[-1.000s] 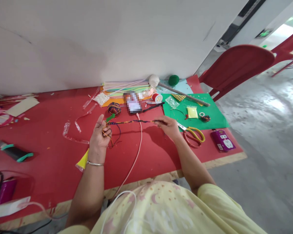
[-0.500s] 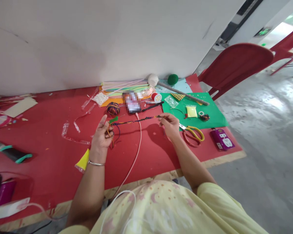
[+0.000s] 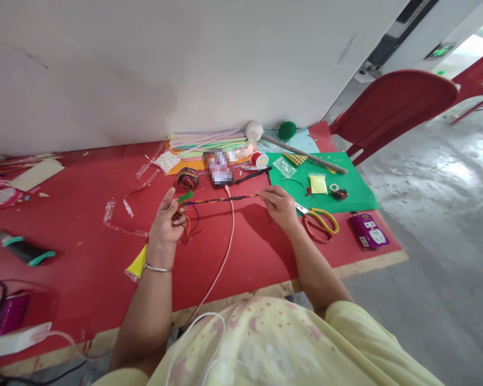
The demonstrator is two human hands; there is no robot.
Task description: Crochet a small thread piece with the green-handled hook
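Note:
A thin multicoloured yarn cord (image 3: 221, 200) is stretched level between my two hands, above the red tabletop. Its left end is pinched by my left hand (image 3: 168, 220), with loose yarn strands (image 3: 191, 225) hanging below the fingers. My right hand (image 3: 279, 206) is closed on the other end. A small green piece (image 3: 185, 197) shows beside my left fingertips; whether it touches them I cannot tell. Behind the cord lies a ball of matching multicoloured yarn (image 3: 187, 178). Scissors (image 3: 320, 222) with red and yellow handles rest just right of my right hand.
A phone (image 3: 219, 167) with a pink cable (image 3: 227, 241) lies behind the cord. Green paper (image 3: 346, 182) bears small packets, and a grey rod (image 3: 306, 154) crosses it. A purple box (image 3: 368, 231) sits near the right edge. Black-and-teal pliers-like handles (image 3: 26, 250) lie left.
The cord, bumpy and slightly sagging before, is now straighter and looks smoother. My right hand has shifted slightly, its fingers closer together at the cord's end.

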